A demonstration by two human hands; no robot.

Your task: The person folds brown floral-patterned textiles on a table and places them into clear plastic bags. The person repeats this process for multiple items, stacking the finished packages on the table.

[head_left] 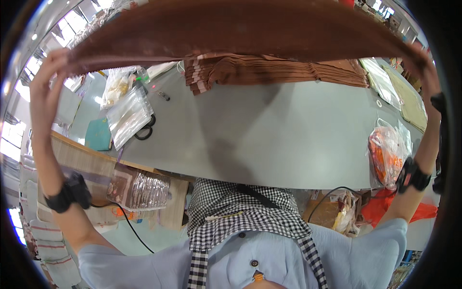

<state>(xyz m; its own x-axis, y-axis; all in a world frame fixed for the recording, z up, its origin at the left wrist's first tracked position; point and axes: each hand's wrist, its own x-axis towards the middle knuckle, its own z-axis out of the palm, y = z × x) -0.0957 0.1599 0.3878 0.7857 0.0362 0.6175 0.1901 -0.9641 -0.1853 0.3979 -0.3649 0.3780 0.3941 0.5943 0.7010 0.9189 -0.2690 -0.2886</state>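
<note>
Cloth: we hold a wide brown fabric sheet [240, 24] stretched overhead, top edge cut off
Left hand [50, 72]: fingers pinching its corner
Right hand [428, 72]: grip unclear, we cannot tell
Hidden: folded brown fabric stack [269, 70] partly covered
Room: grey tabletop [288, 135] middle bare

Bright window daylight from the left, soft table [288, 139] shadows, strong fisheye edge bending.

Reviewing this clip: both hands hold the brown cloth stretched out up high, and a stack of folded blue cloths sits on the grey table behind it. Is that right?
Not quite. The head view shows the left hand and right hand holding the brown cloth stretched out high, but the stack of folded cloths on the grey table is brown, not blue.
</note>
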